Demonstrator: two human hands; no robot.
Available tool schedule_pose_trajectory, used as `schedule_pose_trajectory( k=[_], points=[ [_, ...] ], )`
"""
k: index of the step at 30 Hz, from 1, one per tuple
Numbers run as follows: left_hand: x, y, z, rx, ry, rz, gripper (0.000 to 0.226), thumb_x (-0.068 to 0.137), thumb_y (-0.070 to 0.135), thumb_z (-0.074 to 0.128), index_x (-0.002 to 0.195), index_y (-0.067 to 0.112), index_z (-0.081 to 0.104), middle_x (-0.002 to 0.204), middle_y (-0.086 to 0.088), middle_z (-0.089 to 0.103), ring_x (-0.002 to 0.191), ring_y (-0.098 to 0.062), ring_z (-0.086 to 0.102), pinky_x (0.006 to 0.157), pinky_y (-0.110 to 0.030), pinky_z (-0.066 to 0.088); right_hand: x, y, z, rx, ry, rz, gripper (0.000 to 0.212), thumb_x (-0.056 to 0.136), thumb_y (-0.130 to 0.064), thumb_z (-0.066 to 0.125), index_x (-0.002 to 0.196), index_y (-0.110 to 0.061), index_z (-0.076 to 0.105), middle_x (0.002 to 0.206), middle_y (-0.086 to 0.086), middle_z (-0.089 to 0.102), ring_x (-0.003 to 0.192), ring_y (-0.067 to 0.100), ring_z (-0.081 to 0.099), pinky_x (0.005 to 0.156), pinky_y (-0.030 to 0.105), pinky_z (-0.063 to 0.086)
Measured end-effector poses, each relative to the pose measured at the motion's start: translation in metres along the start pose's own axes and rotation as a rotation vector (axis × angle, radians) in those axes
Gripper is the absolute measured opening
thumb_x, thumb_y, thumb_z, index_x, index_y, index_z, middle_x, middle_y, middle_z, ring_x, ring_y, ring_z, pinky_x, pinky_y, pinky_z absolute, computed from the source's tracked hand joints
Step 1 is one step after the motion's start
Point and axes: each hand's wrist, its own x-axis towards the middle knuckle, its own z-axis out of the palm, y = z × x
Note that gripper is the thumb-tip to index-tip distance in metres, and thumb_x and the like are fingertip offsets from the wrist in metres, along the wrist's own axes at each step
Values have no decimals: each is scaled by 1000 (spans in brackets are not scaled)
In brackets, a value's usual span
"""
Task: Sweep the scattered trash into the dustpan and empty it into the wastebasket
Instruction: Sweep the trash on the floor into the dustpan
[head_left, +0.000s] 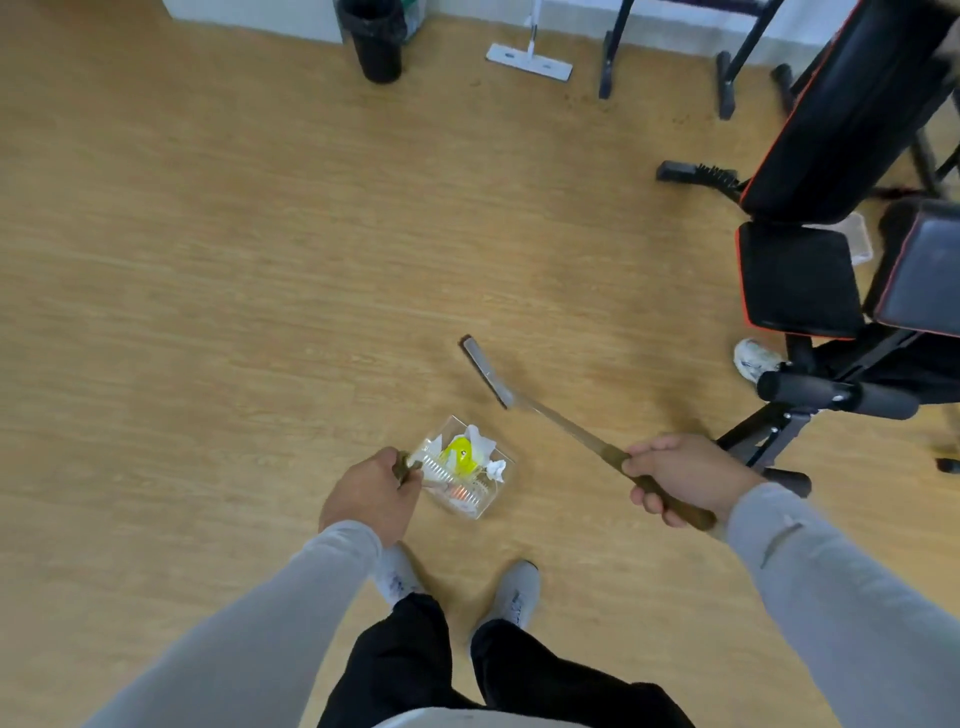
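Wooden floor (208, 260) stretches to a far wall, where a black wastebasket (377, 41) stands beside a flat mop (530, 60). Left hand (371, 493) is clenched around the handle of a clear dustpan (467, 470), which holds crumpled paper and a yellow scrap. Right hand (675, 475) grips the broom (524, 400) handle, its head near the dustpan. A black exercise bench (810, 218) stands at right.

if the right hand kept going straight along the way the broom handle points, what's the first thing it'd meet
Mostly bare floor. The right hand and its broom point up-left; past the broom head nothing shows until roughly the black wastebasket by the wall, though depth is hard to judge.
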Motion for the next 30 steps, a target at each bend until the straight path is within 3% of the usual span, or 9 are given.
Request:
schedule_pose_trajectory(
  k=[5, 13, 20, 30],
  points=[
    [7, -24, -55, -62, 91, -13, 18, 95, 42, 56, 90, 25, 55, 73, 3, 61, 76, -28, 60, 67, -31, 49, -6, -44, 37, 46, 46, -56, 9, 98, -10, 61, 107, -10, 62, 68, 16, 64, 44, 17, 50, 40, 24, 38],
    [32, -77, -141, -181, 201, -19, 18, 95, 41, 57, 91, 23, 56, 78, -3, 66, 81, -33, 64, 72, -36, 54, -1, -116, 96, 4, 111, -91, 17, 96, -10, 59, 110, -4, 65, 68, 16, 61, 44, 18, 48, 38, 21, 37],
    [48, -115, -192, -237, 299, -55, 16, 93, 42, 58, 86, 28, 54, 71, 4, 62, 78, -30, 63, 69, -33, 53, -5, -173, 148, -44, 102, -75, 24, 93, -11, 60, 111, 4, 64, 67, 16, 61, 46, 19, 47, 38, 21, 39],
    [105, -103, -234, -275, 378, -94, 16, 95, 40, 57, 85, 28, 52, 74, 4, 63, 76, -30, 61, 71, -35, 53, 24, -253, 165, -56, 73, -135, 24, 92, -10, 60, 111, 4, 65, 71, 18, 60, 47, 20, 46, 40, 21, 38]
  ],
)
